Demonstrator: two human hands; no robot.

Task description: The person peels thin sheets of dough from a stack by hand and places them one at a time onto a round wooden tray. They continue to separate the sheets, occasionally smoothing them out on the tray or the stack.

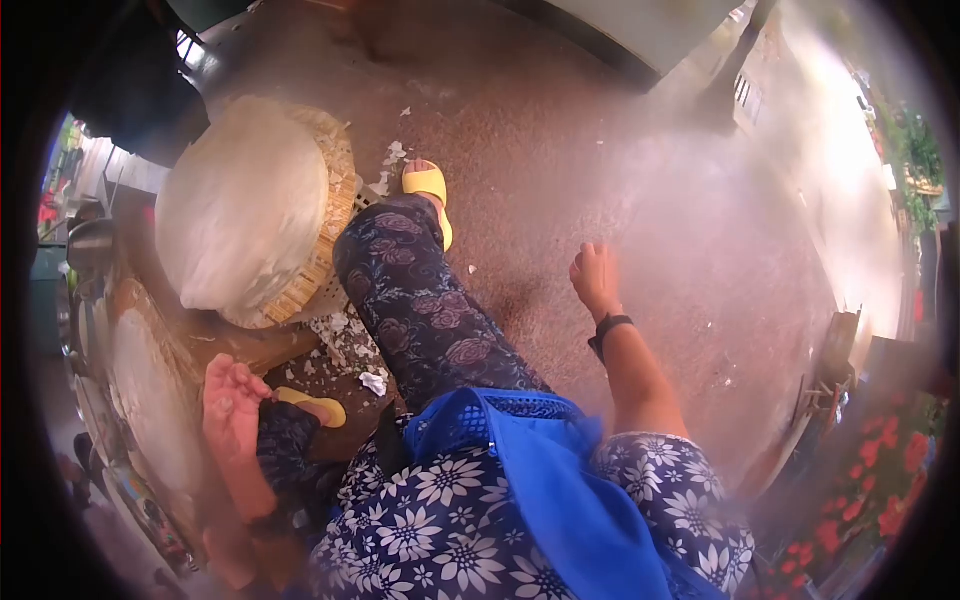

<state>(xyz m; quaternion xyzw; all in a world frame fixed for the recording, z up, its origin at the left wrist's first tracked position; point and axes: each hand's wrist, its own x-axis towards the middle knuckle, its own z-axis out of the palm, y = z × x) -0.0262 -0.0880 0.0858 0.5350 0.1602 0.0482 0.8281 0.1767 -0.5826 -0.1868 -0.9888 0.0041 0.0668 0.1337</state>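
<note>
My left hand (pixel 232 400) is raised at the lower left, its palm showing and its fingers loosely bent, with nothing visible in it. It is close to a low wooden surface and a pale round slab (pixel 150 375). Beyond it, a stack of large white round sheets (pixel 245 200) rests on a woven round basket tray (pixel 335 170). My right hand (pixel 595 275) hangs over the floor at the right, fingers curled in, a dark band on its wrist. Nothing shows in its grip, and it is well away from the stack.
White scraps (pixel 345 345) litter the floor beside the basket tray. My feet wear yellow slippers (pixel 425 182). A pale box-like surface (pixel 650 35) stands at the top, and a wooden stool-like object (pixel 835 360) is at the right. Haze blurs the right side.
</note>
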